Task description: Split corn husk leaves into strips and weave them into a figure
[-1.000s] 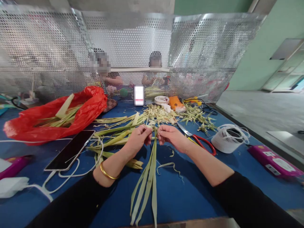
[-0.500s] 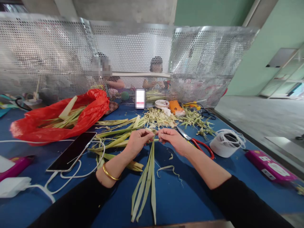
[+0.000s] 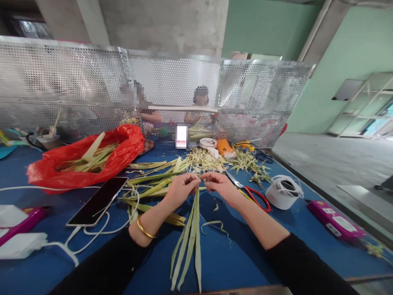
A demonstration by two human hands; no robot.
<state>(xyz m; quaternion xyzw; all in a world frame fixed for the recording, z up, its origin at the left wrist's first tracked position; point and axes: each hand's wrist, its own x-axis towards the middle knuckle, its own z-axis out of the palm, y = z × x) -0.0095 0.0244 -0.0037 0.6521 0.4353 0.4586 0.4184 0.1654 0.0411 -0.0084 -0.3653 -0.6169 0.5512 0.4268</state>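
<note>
My left hand (image 3: 183, 189) and my right hand (image 3: 218, 185) meet over the middle of the table, fingertips almost touching. Below them hangs a bunch of long pale green leaf strips (image 3: 190, 237), its top pinched in my left fingers and its lower ends fanned toward me. My right thumb and fingers are pressed together at the top of the bunch; what they grip is too small to make out. More leaf strips (image 3: 155, 189) lie left of my hands. Scissors with red handles (image 3: 258, 197) rest open-bladed just right of my right hand.
A red plastic bag (image 3: 124, 141) with leaves stands at left, near a phone (image 3: 97, 200) with white cables. A white string roll (image 3: 281, 194) and a purple box (image 3: 335, 219) sit at right. Leaf scraps (image 3: 202, 159) lie behind my hands, before a perforated metal screen (image 3: 175, 73); two people are beyond it.
The view has tilted upward a little, so the screen and table things sit lower in the picture. My hands keep their pinch at the top of the bunch, with slight finger movement.
</note>
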